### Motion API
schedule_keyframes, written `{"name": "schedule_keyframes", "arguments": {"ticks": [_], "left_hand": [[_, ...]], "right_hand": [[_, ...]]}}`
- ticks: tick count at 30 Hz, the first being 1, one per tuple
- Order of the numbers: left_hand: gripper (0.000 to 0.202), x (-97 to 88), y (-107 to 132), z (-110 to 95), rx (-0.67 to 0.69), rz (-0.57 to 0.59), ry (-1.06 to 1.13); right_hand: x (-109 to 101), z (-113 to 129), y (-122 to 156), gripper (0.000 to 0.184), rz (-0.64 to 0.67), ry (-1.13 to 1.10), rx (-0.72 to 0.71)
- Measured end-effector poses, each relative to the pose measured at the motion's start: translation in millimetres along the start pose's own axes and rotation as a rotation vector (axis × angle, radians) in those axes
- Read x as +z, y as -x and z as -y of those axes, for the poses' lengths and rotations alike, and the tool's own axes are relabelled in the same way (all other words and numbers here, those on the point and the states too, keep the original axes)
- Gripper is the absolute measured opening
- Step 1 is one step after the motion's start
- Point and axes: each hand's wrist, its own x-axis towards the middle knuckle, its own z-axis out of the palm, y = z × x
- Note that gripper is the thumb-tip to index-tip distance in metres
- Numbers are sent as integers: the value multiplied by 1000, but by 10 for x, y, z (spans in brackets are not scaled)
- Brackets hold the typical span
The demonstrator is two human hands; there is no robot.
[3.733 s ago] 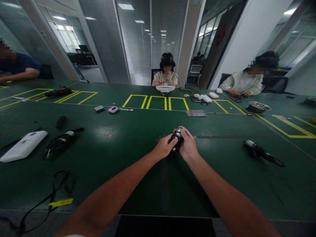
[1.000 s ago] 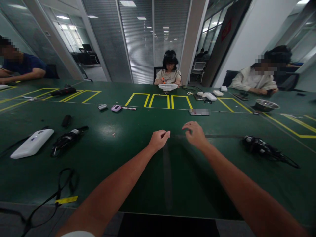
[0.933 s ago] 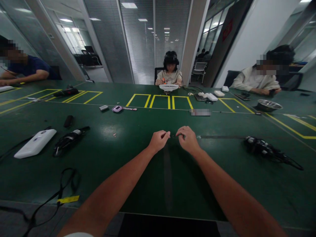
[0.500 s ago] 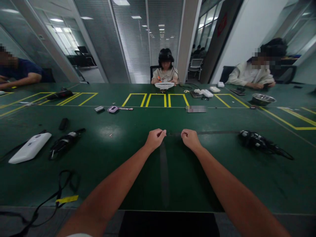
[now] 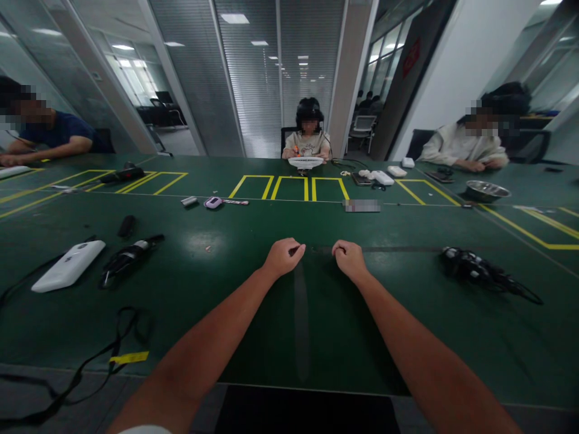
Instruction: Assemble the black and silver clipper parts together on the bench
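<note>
My left hand [image 5: 284, 256] rests on the green table [image 5: 253, 289] as a loose fist, fingers curled under, with nothing visible in it. My right hand [image 5: 349, 258] lies a short gap to its right, also curled into a fist and holding nothing I can see. A dark seam line on the table runs between the two hands. The nearest object is a black bundled cable with silver parts [image 5: 473, 268], well to the right of my right hand.
At left lie a white power bank [image 5: 67, 274], a black coiled cable [image 5: 129, 256], a small black piece [image 5: 126, 226] and a black strap with a yellow tag [image 5: 129, 357]. Farther off are a pink device [image 5: 213, 202], a metal bowl [image 5: 486, 191] and three seated people.
3.7 s ago both hands held a small black and silver object; it is no longer in them. Within the last second my right hand curled from spread fingers into a fist beside the left.
</note>
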Motion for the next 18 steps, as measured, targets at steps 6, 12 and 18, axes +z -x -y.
{"name": "schedule_keyframes", "arguments": {"ticks": [6, 12, 18], "left_hand": [[36, -76, -41, 114, -38, -1, -18], [29, -534, 5, 469, -102, -26, -175], [45, -1518, 464, 1097, -463, -200, -748]], "right_hand": [[1, -19, 6, 25, 17, -39, 29], [14, -11, 10, 26, 29, -70, 17], [37, -45, 2, 26, 34, -104, 15]]}}
